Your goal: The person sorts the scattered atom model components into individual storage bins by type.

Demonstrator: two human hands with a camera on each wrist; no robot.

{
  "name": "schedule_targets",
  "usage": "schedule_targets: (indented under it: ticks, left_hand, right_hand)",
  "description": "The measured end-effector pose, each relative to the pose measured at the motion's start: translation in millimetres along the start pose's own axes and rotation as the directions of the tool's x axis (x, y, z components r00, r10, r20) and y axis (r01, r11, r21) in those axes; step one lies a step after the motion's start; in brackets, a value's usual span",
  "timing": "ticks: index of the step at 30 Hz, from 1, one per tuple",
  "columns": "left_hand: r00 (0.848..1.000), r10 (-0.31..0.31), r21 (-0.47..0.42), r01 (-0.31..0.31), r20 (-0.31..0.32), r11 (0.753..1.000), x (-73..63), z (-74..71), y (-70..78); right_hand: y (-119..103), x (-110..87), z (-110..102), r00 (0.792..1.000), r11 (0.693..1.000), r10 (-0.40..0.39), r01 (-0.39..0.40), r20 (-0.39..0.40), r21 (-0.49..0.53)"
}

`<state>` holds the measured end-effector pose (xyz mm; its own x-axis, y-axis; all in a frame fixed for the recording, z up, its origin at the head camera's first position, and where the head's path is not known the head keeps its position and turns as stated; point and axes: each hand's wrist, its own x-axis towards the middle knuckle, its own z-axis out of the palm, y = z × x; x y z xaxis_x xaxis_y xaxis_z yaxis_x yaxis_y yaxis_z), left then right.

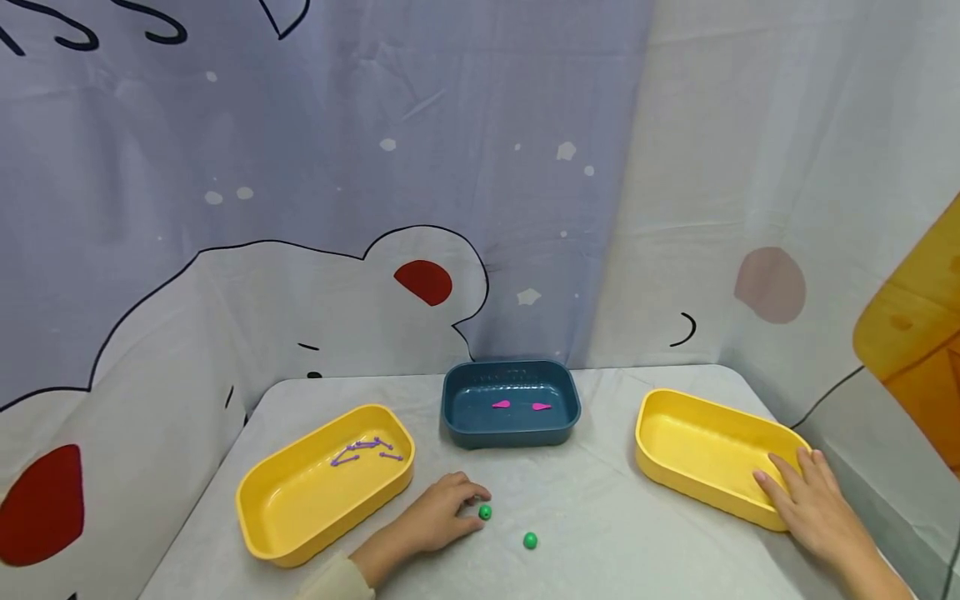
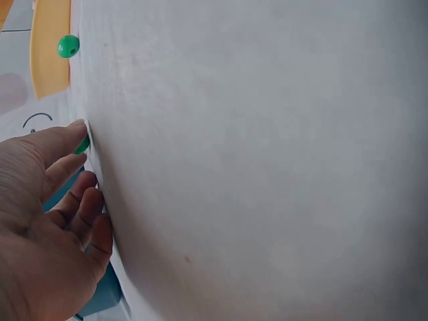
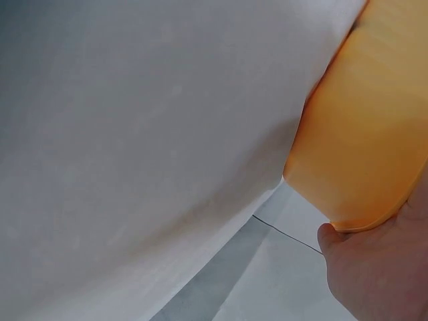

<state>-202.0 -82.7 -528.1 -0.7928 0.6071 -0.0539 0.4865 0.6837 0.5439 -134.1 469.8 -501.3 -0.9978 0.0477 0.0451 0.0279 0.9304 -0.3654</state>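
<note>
My left hand [image 1: 441, 514] is low over the table, its thumb and index finger on either side of a small green bead [image 1: 485, 512]. The left wrist view shows part of that bead [image 2: 82, 145] between the two fingertips; whether they touch it is hard to tell. A second green bead [image 1: 530, 541] lies to the right. My right hand [image 1: 816, 510] rests on the near right end of the right yellow basket [image 1: 712, 492], its fingers extended over the rim. In the right wrist view a fingertip [image 3: 326, 234] touches the basket's rim, while the other fingers are hidden.
A left yellow basket [image 1: 262, 508] contains several thin purple pieces [image 1: 365, 445]. At the back middle stands a dark blue basket [image 1: 510, 437] with two pink pieces [image 1: 501, 404] inside. A printed curtain [image 1: 525, 167] hangs behind the white-covered table [image 1: 585, 500].
</note>
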Motion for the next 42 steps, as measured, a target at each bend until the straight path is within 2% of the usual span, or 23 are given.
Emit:
schedule_targets:
  ticks: [5,10,18,23,29,36,42]
  left_hand:
    - [1.000,0.008,-0.022,-0.008,0.002,1.000,6.2,2.3,1.2]
    - [0.999,0.030,-0.029,-0.031,-0.033,0.999,9.5,3.3,3.2]
    - [0.996,-0.038,-0.081,0.031,-0.078,0.996,23.7,2.2,13.0]
    - [0.991,0.004,-0.082,-0.015,-0.134,0.997,36.3,2.4,23.8]
    - [0.991,0.022,-0.102,-0.036,-0.130,0.994,54.2,2.4,40.7]
    - [0.981,0.086,-0.095,-0.103,-0.172,0.990,75.7,5.9,59.4]
    - [0.983,0.094,-0.111,-0.111,-0.155,0.988,93.8,6.1,76.3]
  right_hand:
    - [1.6,-1.0,-0.7,1.000,1.000,0.016,-0.016,0.010,0.005]
    - [2.5,-0.8,-2.1,1.000,1.000,0.014,-0.014,0.010,0.005]
    - [3.3,-1.7,-2.3,1.000,1.000,-0.004,0.004,-0.016,0.015]
    - [2.7,-1.4,-1.6,1.000,1.000,-0.003,0.003,-0.023,0.014]
    - [1.5,-2.7,0.8,0.999,1.000,-0.014,0.014,-0.042,0.016]
    - [0.6,-3.4,2.1,0.999,1.000,-0.015,0.016,-0.049,0.026]
    - [0.9,-4.0,3.8,0.998,1.000,-0.010,0.011,-0.057,0.025]
